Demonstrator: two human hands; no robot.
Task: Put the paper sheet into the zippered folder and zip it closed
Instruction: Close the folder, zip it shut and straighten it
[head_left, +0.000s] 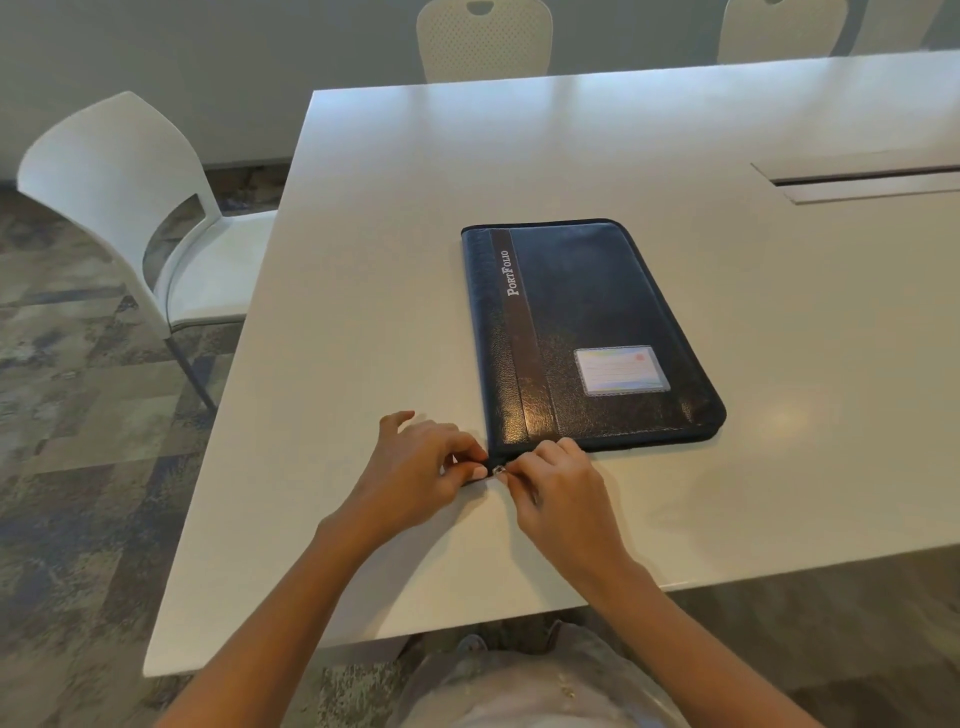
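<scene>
Both hands meet at the near left corner of the closed zippered folder (587, 332) on the white worktop (363, 260): left hand (421, 462) pinches the corner, right hand (561, 488) pinches the zipper pull (498, 471).

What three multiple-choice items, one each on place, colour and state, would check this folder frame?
1. Where do both hands meet?
A. the folder's near left corner
B. its far right corner
C. the chair

2. What colour is the folder?
A. red
B. dark navy-black
C. white

3. How does the folder lie?
A. open flat
B. standing on edge
C. cover shut, flat

Key: 1 A, the left hand and right hand pinch at the zipper pull; 2 B, the folder is dark against the white table; 3 C, only its front cover shows.
</scene>
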